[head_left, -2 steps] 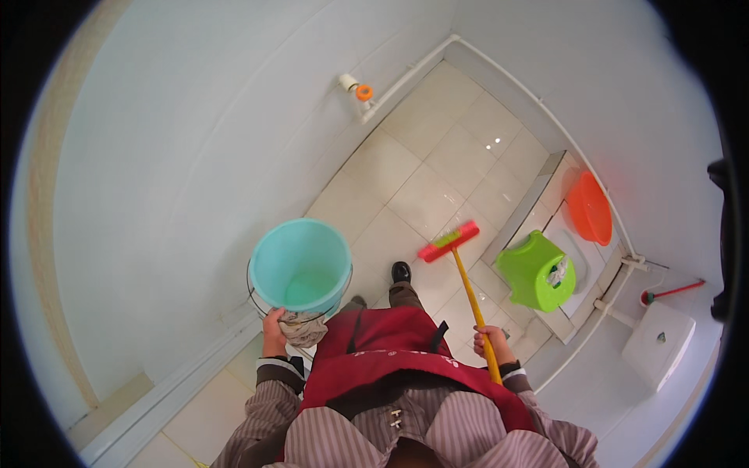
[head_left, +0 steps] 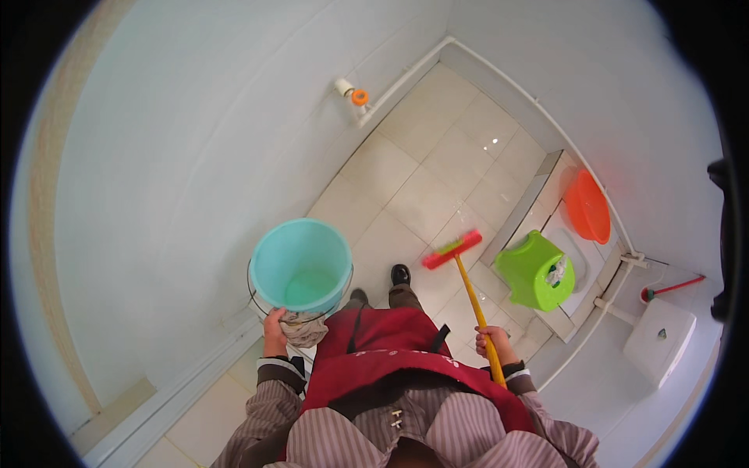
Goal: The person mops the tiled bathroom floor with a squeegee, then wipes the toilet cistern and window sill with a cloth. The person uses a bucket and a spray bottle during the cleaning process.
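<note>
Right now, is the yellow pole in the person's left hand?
No, the right hand holds the yellow pole, while the left hand is at the bucket.

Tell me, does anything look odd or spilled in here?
Mainly the green stool: it stands on the raised tiled platform, seemingly partly over the white squat pan, an odd spot for a stool. Bright glints show on the floor tiles; I can't tell spilled water from reflected light there. Nothing looks plainly broken.
</note>
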`<state>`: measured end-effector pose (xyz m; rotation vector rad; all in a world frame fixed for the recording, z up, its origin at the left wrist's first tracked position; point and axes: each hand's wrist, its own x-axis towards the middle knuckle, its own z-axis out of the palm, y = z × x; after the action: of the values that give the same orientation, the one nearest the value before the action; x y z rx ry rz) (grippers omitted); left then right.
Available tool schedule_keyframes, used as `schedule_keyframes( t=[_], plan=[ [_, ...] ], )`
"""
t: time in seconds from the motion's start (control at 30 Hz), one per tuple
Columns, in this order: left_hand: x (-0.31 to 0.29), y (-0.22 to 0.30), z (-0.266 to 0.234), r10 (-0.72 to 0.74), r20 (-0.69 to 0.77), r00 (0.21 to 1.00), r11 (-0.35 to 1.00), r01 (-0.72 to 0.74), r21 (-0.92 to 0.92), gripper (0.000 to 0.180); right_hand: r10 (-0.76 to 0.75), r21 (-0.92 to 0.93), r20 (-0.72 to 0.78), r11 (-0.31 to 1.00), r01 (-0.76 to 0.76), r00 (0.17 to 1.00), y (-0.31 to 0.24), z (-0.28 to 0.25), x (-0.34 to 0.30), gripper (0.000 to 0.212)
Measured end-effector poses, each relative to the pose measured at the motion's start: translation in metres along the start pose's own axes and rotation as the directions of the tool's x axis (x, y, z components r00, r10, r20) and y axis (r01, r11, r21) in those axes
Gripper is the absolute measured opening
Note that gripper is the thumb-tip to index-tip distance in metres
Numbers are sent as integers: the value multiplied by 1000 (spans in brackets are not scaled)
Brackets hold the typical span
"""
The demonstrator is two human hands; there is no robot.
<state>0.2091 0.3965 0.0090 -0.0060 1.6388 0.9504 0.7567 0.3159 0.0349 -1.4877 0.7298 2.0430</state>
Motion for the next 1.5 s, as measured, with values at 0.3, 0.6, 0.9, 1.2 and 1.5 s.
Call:
schedule_keyframes(
  t=[0.3, 0.6, 0.9, 1.2, 1.5],
  plan=[
    [67, 34, 81, 9, 146, 989, 995, -24, 96, 12, -162, -42, 52, 985, 165, 985, -54, 90, -28, 8],
    [117, 55, 147, -109, 184, 977, 958, 53, 282, 9, -343, -34, 367, 924, 381, 865, -185, 247, 98, 11],
    [145, 66, 177, -153, 215, 965, 931, 68, 360, 19, -411, 136, 300, 912, 388, 861, -165, 153, 83, 26],
    [170, 67, 216, -190, 204, 960, 936, 114, 332, 25, -116, 257, -141, 955, 149, 983, -63, 93, -4, 7],
    [183, 61, 232, -209, 276, 938, 916, 90, 390, 18, -386, -41, -56, 923, 384, 921, -141, 173, -11, 10]
  ],
)
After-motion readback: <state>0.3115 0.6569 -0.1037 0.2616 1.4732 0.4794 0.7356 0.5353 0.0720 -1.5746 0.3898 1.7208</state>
